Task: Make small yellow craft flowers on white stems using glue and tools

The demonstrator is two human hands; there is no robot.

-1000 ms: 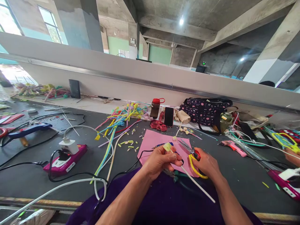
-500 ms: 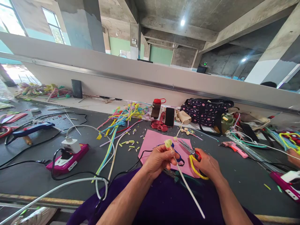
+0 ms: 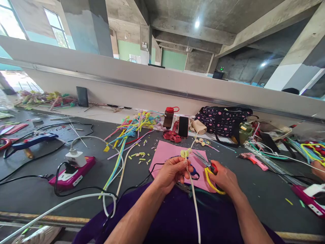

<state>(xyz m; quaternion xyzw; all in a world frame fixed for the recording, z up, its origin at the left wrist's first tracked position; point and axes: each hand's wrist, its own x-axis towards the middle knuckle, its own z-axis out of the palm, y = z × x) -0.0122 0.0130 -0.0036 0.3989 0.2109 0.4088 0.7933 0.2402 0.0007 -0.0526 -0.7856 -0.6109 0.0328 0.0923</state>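
My left hand (image 3: pixel 172 173) is closed around a white pipe-cleaner stem (image 3: pixel 195 203) topped with a small yellow-green bud (image 3: pixel 184 153). The stem hangs down over my purple lap. My right hand (image 3: pixel 224 179) grips yellow-and-red handled scissors (image 3: pixel 207 166), whose blades point up-left toward the bud. Both hands hover over a pink sheet (image 3: pixel 169 154) on the dark worktable (image 3: pixel 40 193).
Coloured pipe cleaners (image 3: pixel 129 130) and cut bits lie left of the sheet. Behind stand a red-capped bottle (image 3: pixel 168 117), a phone (image 3: pixel 183 126) and a dotted bag (image 3: pixel 223 120). A pink power strip (image 3: pixel 72 171) with cables sits left. Another person's hand (image 3: pixel 318 169) shows at the right edge.
My left hand has turned the stem, so its long end swung from the lower right to hang nearly straight down. The bud rose slightly. The scissors hand stayed put.
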